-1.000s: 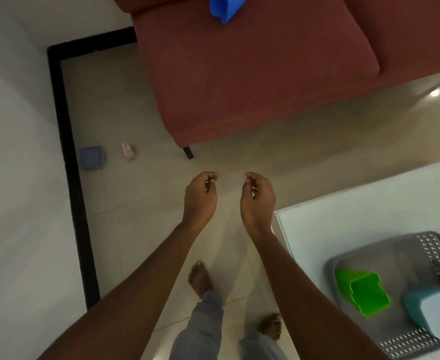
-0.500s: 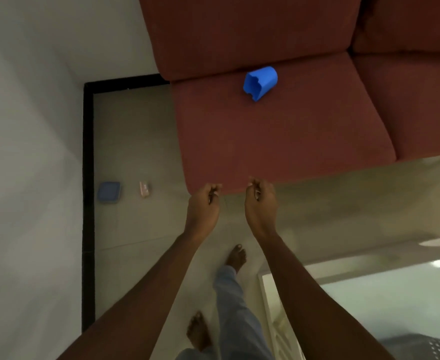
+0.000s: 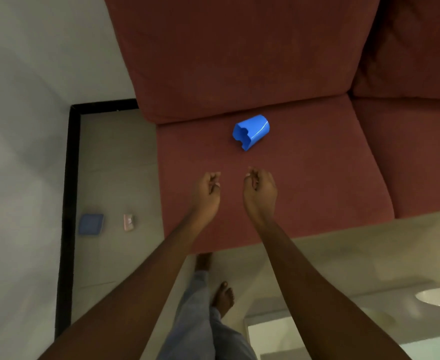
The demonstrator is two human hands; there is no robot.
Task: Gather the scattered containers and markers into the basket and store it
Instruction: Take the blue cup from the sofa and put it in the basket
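A blue plastic container [image 3: 251, 131] lies on its side on the red sofa seat [image 3: 304, 178], its notched mouth facing left and toward me. My left hand [image 3: 206, 192] and my right hand [image 3: 260, 189] hover side by side over the seat, a short way in front of the container and apart from it. Both hands have loosely curled fingers and hold nothing. The basket is out of view.
On the floor left of the sofa lie a flat blue lid or container [image 3: 91, 224] and a small pink object [image 3: 128, 222], beside a black floor border [image 3: 66, 203] along the wall. A white table corner [image 3: 265, 333] shows at the lower right. My bare feet stand before the sofa.
I have stepped toward the sofa. The blue container now lies closer to my hands, which have moved out over the seat. The basket on the table has left the view.
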